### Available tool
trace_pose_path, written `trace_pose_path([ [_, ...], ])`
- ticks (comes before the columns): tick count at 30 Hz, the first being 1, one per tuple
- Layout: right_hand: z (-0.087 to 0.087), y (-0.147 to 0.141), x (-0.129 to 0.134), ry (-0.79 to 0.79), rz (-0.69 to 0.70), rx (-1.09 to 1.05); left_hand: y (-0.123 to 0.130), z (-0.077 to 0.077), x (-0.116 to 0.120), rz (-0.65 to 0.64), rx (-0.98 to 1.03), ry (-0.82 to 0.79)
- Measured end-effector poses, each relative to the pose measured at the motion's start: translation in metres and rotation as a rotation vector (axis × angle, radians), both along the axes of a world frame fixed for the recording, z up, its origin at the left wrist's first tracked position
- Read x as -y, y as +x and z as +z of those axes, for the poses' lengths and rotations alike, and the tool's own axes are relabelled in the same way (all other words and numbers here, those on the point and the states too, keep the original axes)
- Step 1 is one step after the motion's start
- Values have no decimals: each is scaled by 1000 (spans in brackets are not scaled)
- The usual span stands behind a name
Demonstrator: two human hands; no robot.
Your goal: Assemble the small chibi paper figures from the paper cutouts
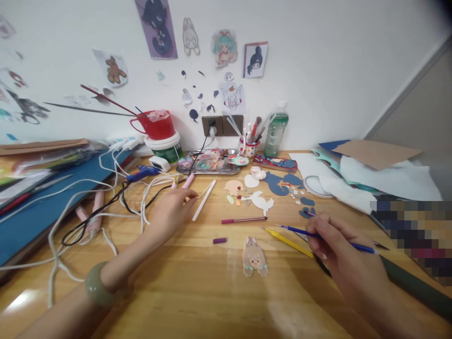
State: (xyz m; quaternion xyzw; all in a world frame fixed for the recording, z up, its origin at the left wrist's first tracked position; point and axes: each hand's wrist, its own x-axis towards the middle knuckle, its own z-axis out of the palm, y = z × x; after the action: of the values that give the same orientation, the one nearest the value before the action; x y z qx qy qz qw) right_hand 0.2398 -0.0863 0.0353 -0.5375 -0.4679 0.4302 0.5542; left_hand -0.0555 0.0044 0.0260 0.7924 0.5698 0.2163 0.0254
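My left hand (173,207) reaches over the table at the left, fingers partly curled with a small gap between finger and thumb. Close to its fingertips lie a white pen (204,201) and a pink stick-like tool (188,181). In my right hand (335,245) is a slim blue paintbrush (294,230), its fine tip pointing left. A dark slim tool (381,246) shows behind the same hand; whether it is gripped is hidden. Below the brush tip lies a yellow pen-like tool (289,242). A paper character cutout (254,258) with long ears lies face up nearer me.
A purple marker (244,220) and its cap (219,240) lie mid-table. Paper pieces (277,182) spread behind them. White cables (141,202) and a blue glue gun (143,173) crowd the left. A metal tray (226,171), brush cup (249,148) and bottle (276,129) stand by the wall.
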Motion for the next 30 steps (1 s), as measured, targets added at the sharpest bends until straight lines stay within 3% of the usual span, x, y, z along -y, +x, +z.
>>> trace_pose_path([
  [3, 2, 0, -3, 14, -31, -12, 6, 3, -11, -65, -21, 4],
  [13, 9, 8, -12, 68, -108, -96, 68, 4, -29, -388, -11, -45],
  [19, 13, 27, -17, 112, -217, -244, 90, 7, -17, -520, -17, -67],
  [24, 15, 40, -19, 145, -254, -290, 94, 6, -10, -573, -14, -93],
  [27, 12, 41, -16, 182, -215, -60, 87, 7, -9, -581, -9, -113],
  [30, 4, 36, -11, 283, 10, 456, 73, 9, -8, -549, 2, -123],
])
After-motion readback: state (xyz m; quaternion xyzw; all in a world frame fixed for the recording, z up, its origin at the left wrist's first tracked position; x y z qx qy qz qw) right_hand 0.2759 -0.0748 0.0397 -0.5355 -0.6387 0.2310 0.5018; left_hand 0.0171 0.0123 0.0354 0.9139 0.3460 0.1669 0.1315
